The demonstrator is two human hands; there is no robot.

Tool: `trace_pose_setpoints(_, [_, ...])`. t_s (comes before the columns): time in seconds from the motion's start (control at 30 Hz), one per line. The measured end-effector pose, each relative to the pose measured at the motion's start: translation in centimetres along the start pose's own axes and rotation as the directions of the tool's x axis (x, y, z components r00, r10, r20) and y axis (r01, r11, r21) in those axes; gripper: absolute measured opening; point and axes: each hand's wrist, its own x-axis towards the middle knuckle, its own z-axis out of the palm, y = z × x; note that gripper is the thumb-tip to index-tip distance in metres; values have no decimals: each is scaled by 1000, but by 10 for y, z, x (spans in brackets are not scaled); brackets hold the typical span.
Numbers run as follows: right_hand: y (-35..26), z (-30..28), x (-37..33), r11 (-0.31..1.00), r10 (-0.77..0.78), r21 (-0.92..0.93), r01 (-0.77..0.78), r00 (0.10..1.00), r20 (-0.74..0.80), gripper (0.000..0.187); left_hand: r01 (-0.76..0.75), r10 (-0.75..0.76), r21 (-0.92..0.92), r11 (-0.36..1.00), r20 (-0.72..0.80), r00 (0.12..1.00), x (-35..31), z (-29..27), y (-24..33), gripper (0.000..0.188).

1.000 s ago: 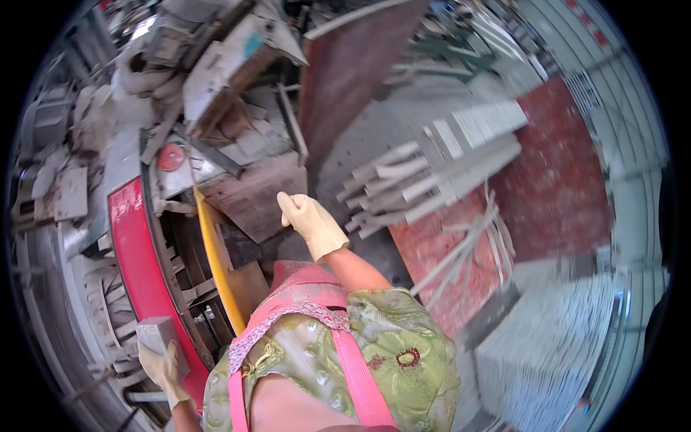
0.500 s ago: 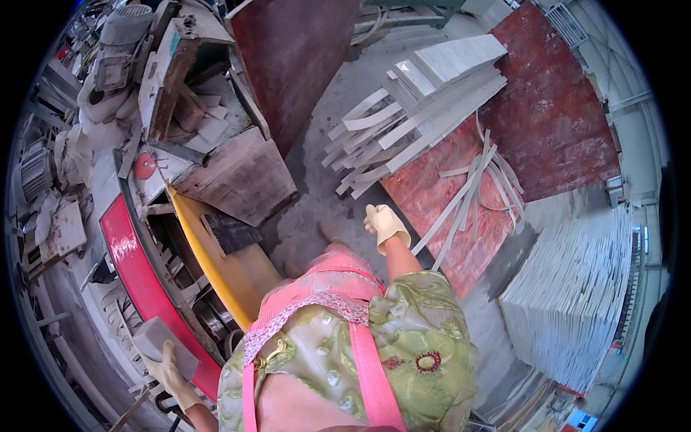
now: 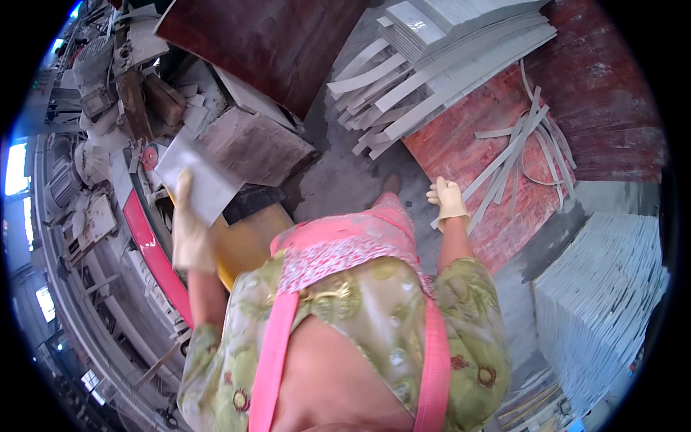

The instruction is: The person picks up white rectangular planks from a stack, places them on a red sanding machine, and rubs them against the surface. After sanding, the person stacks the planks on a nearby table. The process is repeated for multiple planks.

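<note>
We see the left gloved hand [image 3: 191, 229] gripping a pale tile [image 3: 205, 180] above a yellow panel [image 3: 253, 241], the tile's long axis slanting from upper left to lower right. Farther off, we note the right gloved hand [image 3: 449, 199], loosely fisted near pale strips [image 3: 531, 124].

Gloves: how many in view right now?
2 gloves: one on the left hand, holding a grey slab; one on the right hand, seen beside loose strips. Clutter may hide others.
</note>
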Motion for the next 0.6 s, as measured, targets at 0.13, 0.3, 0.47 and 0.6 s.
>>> trace_pose_setpoints(0.13, [19, -76, 43, 998, 33, 42, -37, 996, 84, 36, 144, -111, -120, 982, 249, 962, 19, 160, -53, 56])
trace_pose_setpoints(0.3, [8, -150, 43, 982, 76, 175, -67, 996, -49, 37, 323, -266, -40, 946, 474, 839, 23, 319, -91, 56])
trace_pose_setpoints(0.47, [45, -164, 25, 947, 143, 307, -93, 979, -143, 41, 453, -314, -95, 887, 594, 740, 41, 438, -124, 45])
trace_pose_setpoints(0.6, [69, -153, -9, 933, 243, 303, -192, 960, -138, 42, 482, -346, -97, 871, 576, 741, 60, 484, -142, 46])
